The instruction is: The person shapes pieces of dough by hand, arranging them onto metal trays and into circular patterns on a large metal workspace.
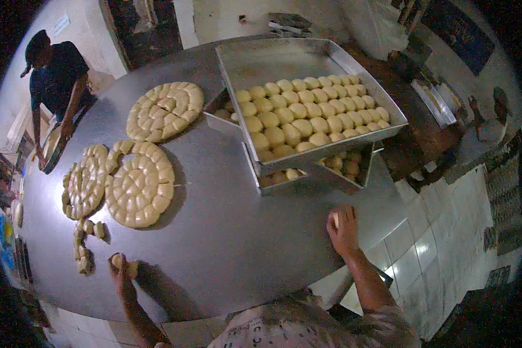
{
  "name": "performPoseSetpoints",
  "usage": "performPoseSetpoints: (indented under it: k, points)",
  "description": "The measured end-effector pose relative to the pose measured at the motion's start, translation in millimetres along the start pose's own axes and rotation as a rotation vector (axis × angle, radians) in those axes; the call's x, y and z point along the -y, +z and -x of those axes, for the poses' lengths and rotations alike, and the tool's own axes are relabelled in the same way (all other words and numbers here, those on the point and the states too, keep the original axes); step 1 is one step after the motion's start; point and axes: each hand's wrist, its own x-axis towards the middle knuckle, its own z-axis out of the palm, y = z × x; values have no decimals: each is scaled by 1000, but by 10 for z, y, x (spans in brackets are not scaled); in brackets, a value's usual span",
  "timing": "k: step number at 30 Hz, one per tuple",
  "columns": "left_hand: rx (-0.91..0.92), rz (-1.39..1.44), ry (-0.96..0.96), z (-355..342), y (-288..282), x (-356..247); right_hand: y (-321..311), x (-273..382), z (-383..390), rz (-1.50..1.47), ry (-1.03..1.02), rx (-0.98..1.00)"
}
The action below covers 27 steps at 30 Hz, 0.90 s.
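Observation:
At the near left of the steel table, my left hand [123,278] is closed around a pale dough piece [117,260]. Just beyond it lies a short broken string of cut dough pieces [82,249]. My right hand [345,231] rests curled at the table's right side, and a bit of pale dough [335,219] shows between its fingers. Three coils of cut dough lie on the left half: one at the back [165,110], one in the middle [139,185], one farther left [85,182]. A metal tray [325,152] at the back right bears rows of round dough balls [307,110].
The large tray rests crosswise on other trays [281,187] that also hold dough balls. The steel table [238,243] has a curved near edge close to my body. Another person [58,81] works at the far left. White floor tiles [441,232] lie to the right.

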Motion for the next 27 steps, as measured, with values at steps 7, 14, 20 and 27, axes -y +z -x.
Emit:
performPoseSetpoints:
  k: [7, 14, 20, 27]
  points:
    - [209, 494, -137, 698, 1311, -524, -427, -129, 168, -158, -152, 251]
    - [215, 622, -68, 1134, 1499, -663, -1477, 163, -1200, -1291, -16, 827]
    - [134, 781, 50, 1465, 1767, -943, -1432, 944, -3246, -371, -687, -759]
    - [31, 657, 120, 1604, 1501, -1177, 121, 1469, -3603, -463, -446, 394]
